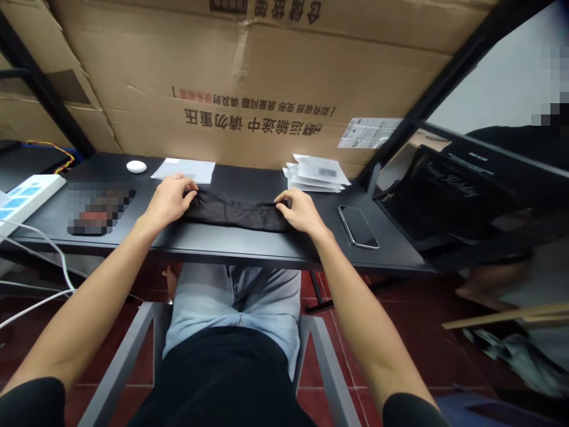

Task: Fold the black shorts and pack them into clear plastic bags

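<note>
A long strip of thin black cloth (237, 216) lies sideways on the black desk (231, 244), close to its front edge. My left hand (171, 198) pinches the cloth's upper left corner between thumb and fingers. At the other end, my right hand (299, 210) grips the upper right corner in the same way. Between the two hands the cloth is spread out, with its upper edge sagging a little and some wrinkles in it. The fingertips hide both corners.
Behind the cloth are a white sheet (186, 170) and several pale packets (317, 173). A phone (358, 226) lies right, a blurred-out item (100, 212) and white oval object (136, 166) left. A power strip (31, 198) with cables stands far left; a cardboard sheet (249, 71) rises behind.
</note>
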The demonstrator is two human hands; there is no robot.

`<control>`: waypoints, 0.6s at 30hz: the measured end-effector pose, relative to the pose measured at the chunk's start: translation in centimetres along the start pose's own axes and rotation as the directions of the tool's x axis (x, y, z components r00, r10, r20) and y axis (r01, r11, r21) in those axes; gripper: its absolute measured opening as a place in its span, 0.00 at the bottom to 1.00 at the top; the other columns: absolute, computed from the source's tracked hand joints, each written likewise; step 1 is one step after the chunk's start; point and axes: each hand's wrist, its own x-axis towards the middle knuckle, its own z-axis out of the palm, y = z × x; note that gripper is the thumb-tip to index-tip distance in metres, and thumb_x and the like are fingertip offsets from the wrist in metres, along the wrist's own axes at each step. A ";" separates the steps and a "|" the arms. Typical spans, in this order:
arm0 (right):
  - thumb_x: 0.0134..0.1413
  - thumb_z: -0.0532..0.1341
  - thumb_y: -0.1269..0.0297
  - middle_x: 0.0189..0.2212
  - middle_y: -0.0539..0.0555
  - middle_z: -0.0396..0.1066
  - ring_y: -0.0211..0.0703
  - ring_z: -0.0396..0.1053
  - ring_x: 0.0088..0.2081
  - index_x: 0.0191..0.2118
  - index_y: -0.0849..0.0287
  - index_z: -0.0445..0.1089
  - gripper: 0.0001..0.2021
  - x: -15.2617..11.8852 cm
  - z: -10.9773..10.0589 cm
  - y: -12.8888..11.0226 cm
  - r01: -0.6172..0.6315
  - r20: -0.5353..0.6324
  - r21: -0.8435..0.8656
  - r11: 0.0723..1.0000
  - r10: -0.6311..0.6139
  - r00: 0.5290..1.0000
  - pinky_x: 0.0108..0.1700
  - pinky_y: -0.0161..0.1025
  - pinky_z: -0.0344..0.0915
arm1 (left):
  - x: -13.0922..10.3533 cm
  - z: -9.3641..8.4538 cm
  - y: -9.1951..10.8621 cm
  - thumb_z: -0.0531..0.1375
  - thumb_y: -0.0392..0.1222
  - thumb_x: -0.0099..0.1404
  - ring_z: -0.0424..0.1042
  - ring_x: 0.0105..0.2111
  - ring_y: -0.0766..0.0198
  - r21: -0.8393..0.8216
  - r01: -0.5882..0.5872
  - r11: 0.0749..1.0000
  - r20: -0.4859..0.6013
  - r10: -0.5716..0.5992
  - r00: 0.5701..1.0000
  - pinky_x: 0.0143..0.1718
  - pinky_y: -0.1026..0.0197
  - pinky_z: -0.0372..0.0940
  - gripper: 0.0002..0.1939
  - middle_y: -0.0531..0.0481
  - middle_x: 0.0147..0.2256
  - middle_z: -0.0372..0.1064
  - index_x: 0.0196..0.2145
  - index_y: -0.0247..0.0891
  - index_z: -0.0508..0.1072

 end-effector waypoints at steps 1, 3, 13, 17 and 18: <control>0.65 0.67 0.66 0.43 0.57 0.83 0.56 0.80 0.47 0.42 0.53 0.83 0.05 -0.1 -0.4 -0.4 0.014 -0.065 0.041 0.999 -0.012 0.998 0.59 0.57 0.78 | -0.3 -0.4 0.1 0.59 0.45 0.74 0.79 0.54 0.47 -0.031 -0.027 0.999 -0.074 0.024 0.997 0.63 0.47 0.72 0.13 0.40 0.51 0.81 0.47 0.41 0.82; 0.66 0.67 0.63 0.42 0.56 0.82 0.55 0.80 0.47 0.42 0.52 0.81 0.04 -1.2 -1.5 -1.2 0.086 -0.174 0.126 0.988 -0.063 0.983 0.56 0.56 0.79 | -1.6 -1.6 0.3 0.60 0.46 0.75 0.79 0.56 0.48 -0.104 -0.125 0.987 -0.207 0.102 0.973 0.66 0.46 0.71 0.11 0.41 0.52 0.81 0.47 0.42 0.80; 0.69 0.74 0.54 0.51 0.58 0.85 0.56 0.84 0.53 0.51 0.48 0.82 0.09 -10.7 -4.6 -3.7 0.274 0.044 0.247 0.930 -0.293 0.955 0.61 0.56 0.81 | -10.6 -4.3 1.5 0.61 0.55 0.76 0.79 0.62 0.46 -0.267 -0.267 0.926 -0.141 0.237 0.961 0.70 0.40 0.71 0.16 0.42 0.60 0.80 0.52 0.45 0.79; 0.74 0.69 0.55 0.54 0.60 0.84 0.57 0.83 0.56 0.49 0.49 0.83 0.07 -10.6 -3.2 -3.5 0.310 0.161 0.123 0.943 -0.327 0.931 0.61 0.57 0.81 | -11.0 -1.3 3.0 0.54 0.59 0.83 0.64 0.76 0.40 -0.057 -0.166 0.985 0.075 0.170 0.983 0.78 0.32 0.59 0.31 0.38 0.75 0.67 0.76 0.46 0.70; 0.75 0.69 0.56 0.54 0.60 0.84 0.57 0.83 0.57 0.48 0.50 0.82 0.07 -10.5 -3.0 -3.4 0.311 0.170 0.105 0.945 -0.325 0.930 0.61 0.58 0.81 | -11.3 -0.7 2.9 0.52 0.60 0.84 0.59 0.79 0.37 0.004 -0.146 0.989 0.141 0.144 0.979 0.79 0.28 0.56 0.34 0.38 0.78 0.62 0.79 0.48 0.66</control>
